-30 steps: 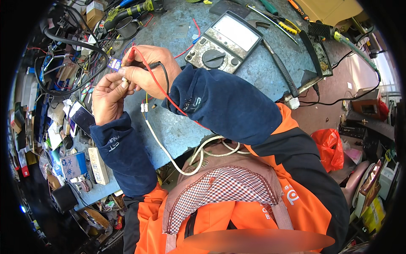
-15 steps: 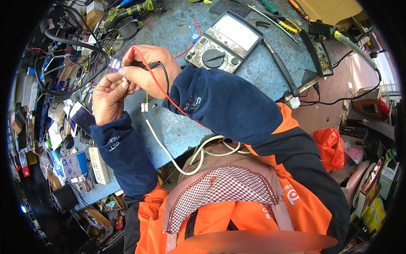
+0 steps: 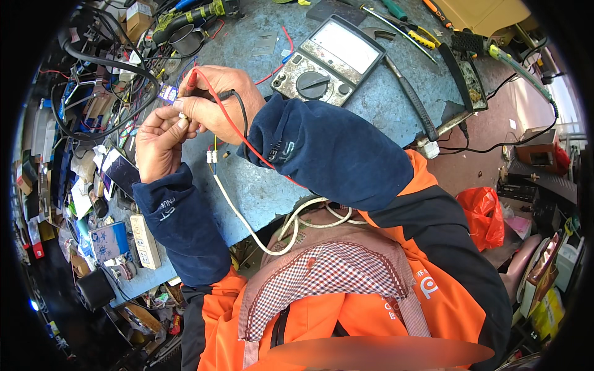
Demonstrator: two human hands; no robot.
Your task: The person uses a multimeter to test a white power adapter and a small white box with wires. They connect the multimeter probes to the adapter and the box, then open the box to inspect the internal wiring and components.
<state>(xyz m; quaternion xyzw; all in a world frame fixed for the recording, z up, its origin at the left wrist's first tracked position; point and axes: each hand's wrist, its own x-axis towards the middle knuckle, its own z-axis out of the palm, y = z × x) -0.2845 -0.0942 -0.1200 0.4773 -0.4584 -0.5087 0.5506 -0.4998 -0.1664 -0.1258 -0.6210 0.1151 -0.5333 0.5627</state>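
Observation:
My right hand (image 3: pixel 226 102) is closed around the red test probe (image 3: pixel 192 81), whose red lead runs back over my wrist. A black lead (image 3: pixel 240 106) also passes into that hand; its probe tip is hidden by my fingers. With fingertips pinched, my left hand (image 3: pixel 158 146) holds a small whitish piece (image 3: pixel 182 115), mostly covered, right against my right fingers. Below the hands lies a white plug connector (image 3: pixel 212 157) with thin red and yellow wires, joined to a white cable (image 3: pixel 232 206) that curves off the table edge. An analog multimeter (image 3: pixel 331 59) with a black dial lies to the right.
A hammer (image 3: pixel 411 102), pliers (image 3: pixel 427 38) and a soldering iron (image 3: pixel 520 71) lie at the right. Cluttered wires and parts crowd the left, with a white power strip (image 3: pixel 145 241). A metal cup (image 3: pixel 185 41) stands at the back on the blue worktable (image 3: pixel 247 179).

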